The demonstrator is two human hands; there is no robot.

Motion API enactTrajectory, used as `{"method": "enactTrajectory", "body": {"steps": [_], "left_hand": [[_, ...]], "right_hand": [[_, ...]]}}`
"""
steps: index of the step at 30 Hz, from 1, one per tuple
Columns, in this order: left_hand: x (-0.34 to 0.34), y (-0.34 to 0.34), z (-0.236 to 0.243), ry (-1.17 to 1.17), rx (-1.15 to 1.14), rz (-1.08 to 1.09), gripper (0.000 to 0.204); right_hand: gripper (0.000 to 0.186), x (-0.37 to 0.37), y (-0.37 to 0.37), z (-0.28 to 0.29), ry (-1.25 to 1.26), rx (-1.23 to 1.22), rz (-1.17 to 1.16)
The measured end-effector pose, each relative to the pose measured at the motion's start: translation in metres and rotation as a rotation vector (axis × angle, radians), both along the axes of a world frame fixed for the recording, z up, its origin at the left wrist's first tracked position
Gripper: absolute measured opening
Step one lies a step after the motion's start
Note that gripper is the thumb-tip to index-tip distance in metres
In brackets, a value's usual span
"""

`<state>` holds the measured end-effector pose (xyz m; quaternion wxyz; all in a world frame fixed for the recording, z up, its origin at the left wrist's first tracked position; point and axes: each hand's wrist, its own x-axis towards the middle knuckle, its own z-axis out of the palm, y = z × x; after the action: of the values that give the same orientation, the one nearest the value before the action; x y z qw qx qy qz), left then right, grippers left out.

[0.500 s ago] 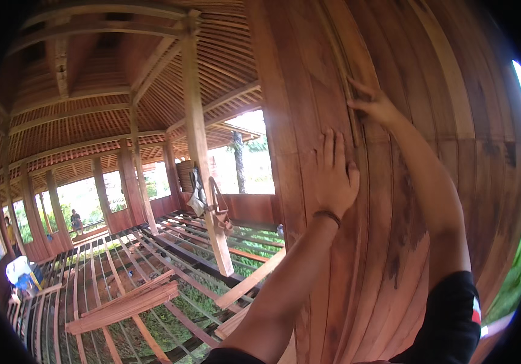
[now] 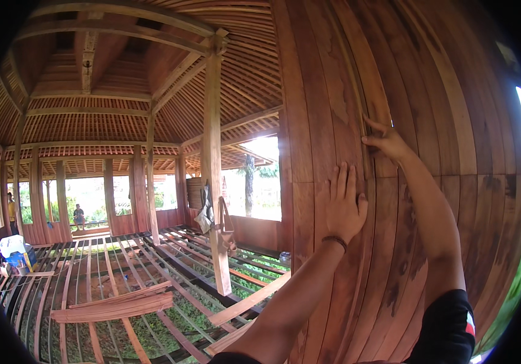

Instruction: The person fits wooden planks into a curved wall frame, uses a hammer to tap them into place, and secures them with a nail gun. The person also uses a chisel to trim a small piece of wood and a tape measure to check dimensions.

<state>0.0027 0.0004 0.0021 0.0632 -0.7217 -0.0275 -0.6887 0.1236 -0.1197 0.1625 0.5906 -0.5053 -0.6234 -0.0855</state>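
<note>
Against the tall wall of reddish-brown vertical wooden planks [image 2: 430, 91] on my right, I had both of my hands up. My left hand [image 2: 344, 203] lay flat and open on the boards, fingers together and pointing upward, palm pressed to the wood and holding nothing; a thin dark band [image 2: 335, 241] circled its wrist. My right hand [image 2: 385, 141] was higher, just above and to the right of the left one and apart from it, with its fingertips [image 2: 371, 123] pressed against a narrow pale seam between two planks [image 2: 357, 79]; the fingers were bent at the wood, and I could not tell whether they pinched anything. A short black sleeve with a red and white patch [image 2: 451, 324] covered my right upper arm. Off to my left, the square upright timber post [image 2: 213, 164] rose to the slatted rafters of the roof [image 2: 121, 73], with a grey cloth and straps [image 2: 209, 215] hanging on it. Below lay the open floor frame of thin wooden joists [image 2: 121, 267] over green grass, a stack of loose reddish boards [image 2: 111, 306] resting on it. Far off at the left sat a blue and white bundle [image 2: 14, 250], and a person [image 2: 79, 215] sat by the low wall.
</note>
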Motion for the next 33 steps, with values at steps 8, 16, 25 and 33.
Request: {"method": "enactTrajectory", "body": {"steps": [8, 16, 25, 33], "left_hand": [[-0.012, -0.009, 0.002, 0.008, 0.018, 0.08, 0.067], [-0.008, -0.008, 0.002, 0.016, -0.007, 0.055, 0.069], [0.001, -0.005, 0.001, -0.009, -0.01, 0.014, 0.07], [0.0, -0.005, 0.002, 0.003, -0.017, 0.019, 0.072]], "right_hand": [[0.076, 0.011, 0.007, 0.005, -0.02, -0.01, 0.013], [0.075, 0.015, 0.004, 0.004, -0.065, -0.023, -0.011], [0.077, 0.008, -0.001, 0.003, 0.011, -0.106, 0.007], [0.079, 0.001, -0.001, 0.002, -0.092, -0.074, -0.133]]}}
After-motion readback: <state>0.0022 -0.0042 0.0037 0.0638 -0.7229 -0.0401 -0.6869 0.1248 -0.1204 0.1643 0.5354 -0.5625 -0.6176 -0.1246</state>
